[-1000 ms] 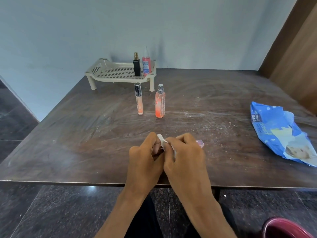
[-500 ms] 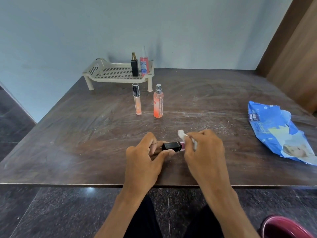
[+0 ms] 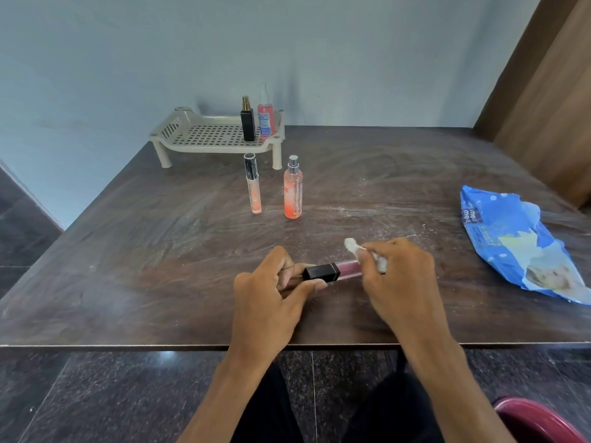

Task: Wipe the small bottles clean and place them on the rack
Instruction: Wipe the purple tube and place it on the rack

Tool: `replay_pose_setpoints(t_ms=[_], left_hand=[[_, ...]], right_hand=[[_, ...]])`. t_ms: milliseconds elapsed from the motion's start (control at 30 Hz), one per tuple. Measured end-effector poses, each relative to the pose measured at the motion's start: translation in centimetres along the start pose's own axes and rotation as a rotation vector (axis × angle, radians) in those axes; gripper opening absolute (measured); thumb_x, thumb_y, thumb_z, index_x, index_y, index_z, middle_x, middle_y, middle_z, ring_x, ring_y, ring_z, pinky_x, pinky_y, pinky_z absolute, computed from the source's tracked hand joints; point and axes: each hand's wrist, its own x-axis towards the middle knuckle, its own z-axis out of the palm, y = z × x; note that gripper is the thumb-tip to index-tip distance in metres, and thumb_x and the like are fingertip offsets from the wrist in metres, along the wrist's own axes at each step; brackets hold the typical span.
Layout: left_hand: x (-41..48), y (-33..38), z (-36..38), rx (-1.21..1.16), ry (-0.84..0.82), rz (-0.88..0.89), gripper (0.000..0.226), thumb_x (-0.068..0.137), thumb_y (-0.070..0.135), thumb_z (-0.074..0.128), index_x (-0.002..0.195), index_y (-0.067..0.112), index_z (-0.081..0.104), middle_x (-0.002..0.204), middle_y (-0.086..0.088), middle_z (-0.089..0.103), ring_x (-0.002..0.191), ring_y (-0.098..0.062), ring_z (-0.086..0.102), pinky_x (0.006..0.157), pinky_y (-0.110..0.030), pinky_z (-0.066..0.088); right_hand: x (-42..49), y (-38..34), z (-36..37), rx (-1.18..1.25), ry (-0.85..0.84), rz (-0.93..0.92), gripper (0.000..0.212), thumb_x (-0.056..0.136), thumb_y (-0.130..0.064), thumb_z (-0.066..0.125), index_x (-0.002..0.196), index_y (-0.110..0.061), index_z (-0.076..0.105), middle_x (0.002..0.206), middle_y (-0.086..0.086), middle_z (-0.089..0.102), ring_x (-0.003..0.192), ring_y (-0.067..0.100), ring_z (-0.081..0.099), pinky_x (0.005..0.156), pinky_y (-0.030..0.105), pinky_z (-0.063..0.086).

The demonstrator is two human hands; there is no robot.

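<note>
Head view, seated at a dark wood-grain desk point(image 3: 160, 251), both bare hands working near the front edge.

Left hand point(image 3: 271, 298): closed around the black-capped end of a small pink tube bottle point(image 3: 332, 270), thumb below, fingers above. The bottle lies roughly horizontal, cap to the left, pink body pointing right. Whether it rests on the desk or is held just above it, cannot tell.

Right hand point(image 3: 399, 282): closed on a crumpled white wipe point(image 3: 353, 246), pinched against the pink end of the bottle. A bit of wipe sticks out above the fingers, another bit shows at the knuckles.

Further back, centre of the desk: a slim clear tube bottle point(image 3: 252, 183) with a dark cap, upright, and just to its right an orange spray bottle point(image 3: 293, 191) with a silver nozzle, also upright. The two stand near each other, not touching.

Behind them, a beige perforated rack point(image 3: 204, 135) on short legs sits against the wall. At its right end: a black bottle point(image 3: 248, 123) with a gold top and a red-liquid spray bottle point(image 3: 265, 115) with a clear cap, side by side.

Right edge of the desk: a blue wipes packet point(image 3: 518, 247), crumpled, lying flat. White dusty streaks mark the surface between it and the hands.

Lower right corner: a maroon rim point(image 3: 537, 417), object unclear.
</note>
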Motion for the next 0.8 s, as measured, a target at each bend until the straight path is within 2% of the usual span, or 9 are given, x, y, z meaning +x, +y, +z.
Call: replay_pose_setpoints(t_ms=[100, 167, 267, 333, 433, 533, 633, 700, 800], left_hand=[[0.0, -0.1, -0.1, -0.001, -0.007, 0.004, 0.059, 0.071, 0.020, 0.087, 0.064, 0.022, 0.029, 0.051, 0.006, 0.045, 0.094, 0.019, 0.063, 0.056, -0.011, 0.052], [0.1, 0.0, -0.2, -0.004, -0.004, -0.009, 0.056, 0.071, 0.027, 0.085, 0.064, 0.021, 0.030, 0.053, -0.004, 0.051, 0.092, 0.018, 0.065, 0.057, -0.020, 0.057], [0.0, 0.3, -0.3, -0.035, -0.016, -0.045, 0.053, 0.070, 0.030, 0.083, 0.064, 0.019, 0.032, 0.056, -0.004, 0.058, 0.091, 0.013, 0.069, 0.059, -0.022, 0.059], [0.1, 0.4, -0.2, 0.005, -0.028, -0.037, 0.056, 0.073, 0.016, 0.086, 0.062, 0.020, 0.031, 0.051, 0.005, 0.050, 0.075, 0.018, 0.066, 0.053, -0.008, 0.047], [0.2, 0.1, -0.3, 0.096, -0.029, 0.011, 0.054, 0.076, -0.004, 0.078, 0.061, 0.020, 0.032, 0.048, 0.010, 0.039, 0.045, -0.002, 0.040, 0.045, -0.010, 0.031], [0.3, -0.1, -0.3, 0.062, -0.012, 0.001, 0.055, 0.077, -0.003, 0.074, 0.061, 0.022, 0.028, 0.050, 0.010, 0.038, 0.046, -0.007, 0.030, 0.043, -0.013, 0.026], [0.2, 0.0, -0.2, 0.057, -0.025, 0.008, 0.057, 0.075, 0.002, 0.080, 0.061, 0.023, 0.029, 0.048, 0.004, 0.039, 0.046, -0.009, 0.042, 0.045, -0.012, 0.032], [0.1, -0.1, -0.2, 0.031, -0.024, -0.013, 0.058, 0.072, 0.006, 0.086, 0.063, 0.020, 0.031, 0.052, -0.003, 0.049, 0.062, 0.002, 0.067, 0.049, -0.008, 0.041], [0.0, -0.1, -0.2, -0.007, -0.020, -0.039, 0.056, 0.071, 0.008, 0.087, 0.064, 0.016, 0.032, 0.057, -0.015, 0.056, 0.084, 0.016, 0.068, 0.055, -0.006, 0.047]], right_hand=[[0.2, 0.5, 0.3, -0.048, 0.047, 0.025, 0.019, 0.094, -0.023, 0.058, 0.095, -0.016, 0.076, 0.079, 0.004, 0.056, 0.062, 0.011, 0.049, 0.054, 0.014, 0.030], [-0.1, -0.1, 0.5, -0.078, 0.060, 0.041, 0.021, 0.095, -0.022, 0.056, 0.092, -0.013, 0.075, 0.080, 0.003, 0.053, 0.062, 0.011, 0.047, 0.054, 0.015, 0.028], [-0.9, -1.7, 0.5, -0.026, 0.006, -0.006, 0.020, 0.096, -0.024, 0.056, 0.097, -0.015, 0.073, 0.082, -0.003, 0.052, 0.061, 0.001, 0.046, 0.050, 0.013, 0.040], [-1.9, -3.5, 0.6, 0.068, -0.057, -0.080, 0.018, 0.095, -0.025, 0.057, 0.101, -0.017, 0.072, 0.086, -0.005, 0.055, 0.066, 0.000, 0.050, 0.066, 0.008, 0.045], [-3.0, -5.4, 1.5, 0.139, -0.071, -0.163, 0.017, 0.094, -0.025, 0.058, 0.092, -0.020, 0.074, 0.089, -0.005, 0.063, 0.076, 0.004, 0.057, 0.077, 0.004, 0.039], [-3.2, -5.4, 1.8, 0.159, -0.061, -0.151, 0.018, 0.095, -0.025, 0.056, 0.093, -0.020, 0.074, 0.090, -0.005, 0.064, 0.082, 0.006, 0.058, 0.078, 0.007, 0.039], [-2.9, -4.8, 1.4, 0.133, -0.088, -0.131, 0.021, 0.096, -0.025, 0.054, 0.096, -0.018, 0.073, 0.091, -0.003, 0.063, 0.082, 0.008, 0.058, 0.081, 0.002, 0.035], [-2.2, -4.1, 1.1, 0.078, -0.078, -0.068, 0.024, 0.097, -0.026, 0.052, 0.097, -0.015, 0.073, 0.090, 0.001, 0.061, 0.077, 0.012, 0.057, 0.072, 0.015, 0.044], [-1.6, -3.8, 0.9, 0.024, -0.070, -0.035, 0.027, 0.098, -0.027, 0.049, 0.095, -0.015, 0.073, 0.087, 0.001, 0.059, 0.074, 0.012, 0.055, 0.069, 0.024, 0.047]])
